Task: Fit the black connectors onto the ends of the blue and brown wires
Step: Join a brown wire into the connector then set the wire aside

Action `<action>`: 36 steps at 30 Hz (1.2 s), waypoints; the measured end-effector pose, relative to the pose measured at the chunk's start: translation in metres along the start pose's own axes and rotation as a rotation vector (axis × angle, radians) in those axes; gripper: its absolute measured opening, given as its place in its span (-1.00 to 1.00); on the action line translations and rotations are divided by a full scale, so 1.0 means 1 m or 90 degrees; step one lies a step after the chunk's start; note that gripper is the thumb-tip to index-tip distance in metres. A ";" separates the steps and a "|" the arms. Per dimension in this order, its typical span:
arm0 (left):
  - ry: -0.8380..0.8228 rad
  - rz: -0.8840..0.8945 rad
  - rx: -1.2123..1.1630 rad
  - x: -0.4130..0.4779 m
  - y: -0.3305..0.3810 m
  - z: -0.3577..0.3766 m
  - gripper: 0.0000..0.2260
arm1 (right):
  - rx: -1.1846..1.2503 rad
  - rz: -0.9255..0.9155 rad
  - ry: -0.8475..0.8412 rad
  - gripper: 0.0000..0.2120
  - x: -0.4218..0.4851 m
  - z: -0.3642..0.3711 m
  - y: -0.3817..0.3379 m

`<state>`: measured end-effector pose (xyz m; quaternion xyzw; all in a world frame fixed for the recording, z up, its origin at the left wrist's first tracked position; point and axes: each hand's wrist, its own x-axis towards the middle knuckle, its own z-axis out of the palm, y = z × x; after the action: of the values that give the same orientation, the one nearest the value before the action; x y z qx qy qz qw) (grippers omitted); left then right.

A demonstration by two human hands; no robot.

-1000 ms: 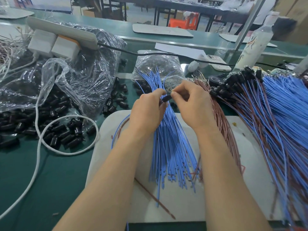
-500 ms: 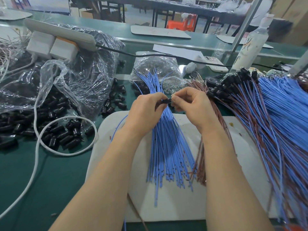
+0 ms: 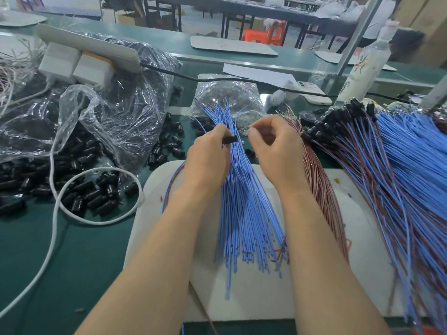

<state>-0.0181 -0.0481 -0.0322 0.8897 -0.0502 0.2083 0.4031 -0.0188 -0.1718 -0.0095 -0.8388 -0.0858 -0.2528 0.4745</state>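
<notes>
Loose connectors (image 3: pixel 84 197) lie spilled at the left of the frame on the green worktop (image 3: pixel 84 274). Near centre, the left hand (image 3: pixel 208 163) pinches one black connector (image 3: pixel 229 139) at its fingertips, above the fan of blue wires (image 3: pixel 244 213). The connector's long axis runs roughly level across the frame. Its free end points right at the right hand (image 3: pixel 273 151), which is just beside it and not touching. That hand's fingers are curled, thumb against forefinger; it may be pinching a wire end, but that is too fine to tell. The brown wires (image 3: pixel 319 187) lie just right of it. The fit likely needs a straight push along that axis.
</notes>
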 end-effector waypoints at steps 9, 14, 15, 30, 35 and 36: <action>0.046 -0.065 -0.177 0.006 -0.004 -0.002 -0.86 | -0.143 0.175 0.014 -0.90 0.007 -0.012 0.027; 0.048 -0.048 -0.191 0.005 -0.003 -0.002 -0.86 | -0.267 0.219 -0.044 -0.76 0.008 -0.010 0.035; 0.049 -0.045 -0.188 0.005 -0.004 -0.001 -0.87 | -0.280 0.219 -0.048 -0.74 0.008 -0.009 0.035; 0.053 -0.041 -0.204 0.004 -0.003 0.002 -0.84 | -0.305 0.181 -0.053 -0.85 0.003 0.008 0.046; 0.042 -0.048 -0.201 0.004 -0.004 0.003 -0.83 | -0.042 0.159 0.088 -0.94 0.005 0.000 0.030; 0.043 -0.048 -0.204 0.004 -0.003 0.003 -0.83 | 0.082 0.180 0.088 -0.93 0.006 -0.001 0.023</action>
<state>-0.0128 -0.0477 -0.0348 0.8078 -0.0358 0.2120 0.5488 -0.0052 -0.1852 -0.0232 -0.7908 0.0501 -0.2349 0.5629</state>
